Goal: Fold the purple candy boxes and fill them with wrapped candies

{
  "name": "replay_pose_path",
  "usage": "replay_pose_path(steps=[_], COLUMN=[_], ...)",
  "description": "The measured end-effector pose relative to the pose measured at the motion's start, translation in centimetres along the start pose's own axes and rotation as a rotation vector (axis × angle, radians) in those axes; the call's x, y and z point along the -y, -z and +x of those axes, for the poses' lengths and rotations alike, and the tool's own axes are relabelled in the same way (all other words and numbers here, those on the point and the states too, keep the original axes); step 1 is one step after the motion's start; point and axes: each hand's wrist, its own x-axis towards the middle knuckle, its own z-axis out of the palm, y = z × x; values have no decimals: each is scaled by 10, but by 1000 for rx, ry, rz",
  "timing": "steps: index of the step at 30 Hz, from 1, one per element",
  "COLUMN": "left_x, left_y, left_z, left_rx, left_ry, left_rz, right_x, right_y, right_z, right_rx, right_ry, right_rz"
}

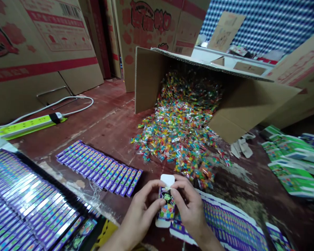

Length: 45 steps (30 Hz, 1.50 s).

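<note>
A small printed candy box is upright between my two hands, its white end flaps standing out at top and bottom. My left hand grips its left side, thumb on the printed front. On the right side my right hand pinches it near the upper edge, thumb by the top flap. Whether anything is inside cannot be seen. Just beyond lies a heap of clear packets of colourful candy, spilling from a tipped cardboard carton. Under my right forearm runs a row of flattened purple boxes.
A row of purple boxes lies left of centre, with a larger stack at the near left. Green cartons lie at the right. A power strip with a white cord sits at the left. Large cartons stand behind.
</note>
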Motion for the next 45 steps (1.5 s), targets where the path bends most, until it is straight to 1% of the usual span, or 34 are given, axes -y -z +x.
replay_pose_path(steps=[4,6,8,10,12,15,17,20,22,24,27,28,30,32,33,35,37,39,40,41,42,44,45], left_x=[4,4,2,0,-3,-7,-9,-9,-8,-6,-4,-4,-4,-5,-5,-5,-3,0,1,2,3,5,5], left_y=[-3,-3,-2,-1,0,3,4,5,5,5,4,4,3,2,2,2,5,7,7,7,7,5,4], left_z=[-1,-2,-2,-4,-5,-7,-9,-10,-10,-10,-8,-8,-5,-2,0,3,4,4,3,1,0,-3,-3], left_rx=[-83,-97,-83,-70,-68,-52,-27,12,17,0,-23,-37,-83,-130,-140,-120,-66,-26,-16,-11,-12,-8,2], left_ry=[30,25,26,40,54,55,46,24,13,20,66,81,93,82,78,86,106,139,165,198,232,285,295], left_rz=[-145,-184,-201,-191,-155,-80,-35,0,24,63,60,32,-47,-130,-165,-181,-103,-7,10,-2,-34,-113,-142], right_x=[4,6,9,13,19,27,29,28,27,27,31,33,36,39,40,45,49,46,40,31,19,-11,-26], right_y=[-3,-3,-1,2,6,11,15,22,25,26,25,25,25,25,25,26,34,50,62,74,88,115,127], right_z=[4,6,8,12,16,24,29,36,38,38,33,30,23,15,11,7,8,15,20,25,31,39,41], right_rx=[-28,-31,29,95,132,193,252,310,331,317,265,276,353,421,434,449,519,605,606,559,427,107,10], right_ry=[-54,-36,0,4,-69,-274,-370,-403,-406,-378,-227,-174,-89,-21,9,36,22,-2,-23,-57,-119,-225,-249], right_rz=[186,210,211,235,261,264,247,228,224,184,66,28,-65,-202,-277,-390,-410,-374,-368,-388,-447,-716,-854])
